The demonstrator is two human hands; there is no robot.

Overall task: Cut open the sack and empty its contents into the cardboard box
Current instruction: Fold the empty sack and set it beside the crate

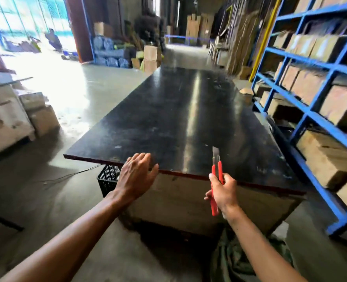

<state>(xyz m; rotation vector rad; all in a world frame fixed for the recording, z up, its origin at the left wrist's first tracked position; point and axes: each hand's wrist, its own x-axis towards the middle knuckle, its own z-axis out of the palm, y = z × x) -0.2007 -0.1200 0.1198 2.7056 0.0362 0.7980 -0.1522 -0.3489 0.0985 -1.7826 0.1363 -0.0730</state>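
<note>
Both forearms reach in from 6 o'clock, bare to the edge of view. Left hand (137, 177) is at 7 o'clock of the table's near edge, fingers straight and slightly spread, palm down, holding nothing; its fingertips overlap the edge, but whether they touch it cannot be told. Right hand (222, 191) is at 5 o'clock, fingers and thumb curled round a red knife (216, 181). Knife stands nearly upright, blade extended and pointing toward 12 o'clock over the tabletop.

Table (178, 110) has a black, glossy, scuffed top running away toward 12 o'clock, with a pale side panel below the near edge. A small cardboard scrap (246, 90) lies at the table's right edge, toward 1 o'clock.

Crate (108, 179), black and slotted, sits on the floor under the table's near left corner, partly hidden by the left hand. Green crumpled material (242, 259) lies on the floor at 5 o'clock, between the right forearm and the table base; whether it is the sack cannot be told.

Rack (311, 64), blue steel, stands along 2 to 4 o'clock, loaded with cardboard boxes (327, 159). More boxes (151, 58) are stacked near 11 o'clock beyond the table. A person (54, 38) crouches at 10 o'clock in the bright doorway, well apart from the table.
</note>
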